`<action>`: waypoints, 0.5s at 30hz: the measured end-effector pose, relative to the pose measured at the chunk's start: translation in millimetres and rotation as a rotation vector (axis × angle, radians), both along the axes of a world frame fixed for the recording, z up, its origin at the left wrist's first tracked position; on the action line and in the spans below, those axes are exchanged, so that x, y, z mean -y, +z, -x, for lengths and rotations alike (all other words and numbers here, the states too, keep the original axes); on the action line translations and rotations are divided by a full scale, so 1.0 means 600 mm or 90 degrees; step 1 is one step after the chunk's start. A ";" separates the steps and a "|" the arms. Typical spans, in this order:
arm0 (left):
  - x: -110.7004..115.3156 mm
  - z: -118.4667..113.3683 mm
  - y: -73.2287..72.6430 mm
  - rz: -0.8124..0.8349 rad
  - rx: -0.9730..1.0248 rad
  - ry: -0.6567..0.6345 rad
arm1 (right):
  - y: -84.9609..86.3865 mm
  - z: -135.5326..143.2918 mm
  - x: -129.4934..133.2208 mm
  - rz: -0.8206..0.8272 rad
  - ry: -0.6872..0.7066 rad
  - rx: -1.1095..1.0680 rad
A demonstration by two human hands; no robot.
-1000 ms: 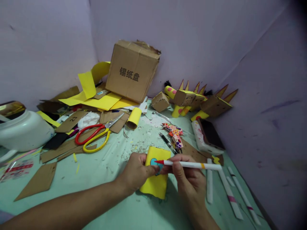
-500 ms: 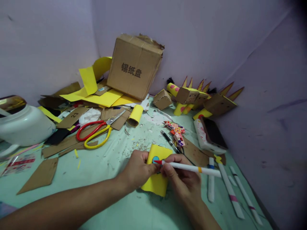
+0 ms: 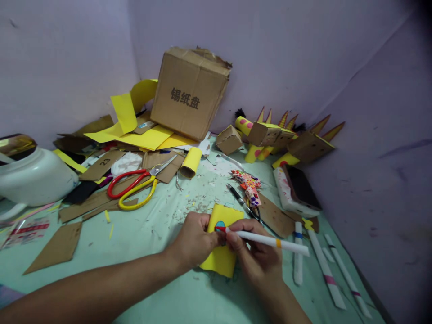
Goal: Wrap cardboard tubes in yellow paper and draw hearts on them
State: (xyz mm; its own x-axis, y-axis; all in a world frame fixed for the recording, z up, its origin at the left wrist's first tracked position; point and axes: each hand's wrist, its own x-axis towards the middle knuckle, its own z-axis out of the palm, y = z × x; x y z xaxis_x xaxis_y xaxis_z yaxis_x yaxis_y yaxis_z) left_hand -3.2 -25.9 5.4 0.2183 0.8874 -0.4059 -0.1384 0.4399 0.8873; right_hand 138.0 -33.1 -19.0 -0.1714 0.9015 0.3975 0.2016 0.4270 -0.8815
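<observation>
A white jug (image 3: 33, 180) is seen at the far left of the desk (image 3: 141, 243). Red-and-yellow scissors (image 3: 135, 189) are laid on cardboard scraps, and a cardboard box (image 3: 189, 92) is set behind them against the wall. A yellow card piece (image 3: 221, 258) is pinned flat to the desk near its front middle by the left hand (image 3: 194, 240), whose fingers are curled closed on the card's left edge. A white marker (image 3: 266, 240) is pinched in the closed right hand (image 3: 258, 258); its red tip is placed on a blue circle (image 3: 220, 224) on the card. Further white markers (image 3: 326, 272) are laid to the right, near a phone (image 3: 300, 186).
</observation>
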 end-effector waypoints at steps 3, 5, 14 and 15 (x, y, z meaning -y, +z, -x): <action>0.001 0.000 -0.003 -0.005 0.003 -0.009 | 0.001 0.003 0.000 0.000 -0.007 -0.021; 0.001 0.001 -0.005 -0.006 0.011 -0.011 | 0.001 0.004 0.000 0.005 -0.015 -0.031; 0.001 0.001 -0.009 -0.007 0.014 -0.017 | -0.003 0.002 0.001 0.045 -0.063 -0.020; 0.001 0.001 -0.008 -0.007 0.015 -0.016 | -0.003 0.002 0.002 0.047 -0.067 -0.018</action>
State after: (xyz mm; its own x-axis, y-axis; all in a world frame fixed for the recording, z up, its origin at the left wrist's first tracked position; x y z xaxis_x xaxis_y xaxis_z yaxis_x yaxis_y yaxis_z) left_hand -3.5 -26.7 0.6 0.2504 0.8860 -0.3902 -0.1486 0.4335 0.8888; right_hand 136.5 -34.0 -20.6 -0.0637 0.9408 0.3328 0.2167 0.3385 -0.9156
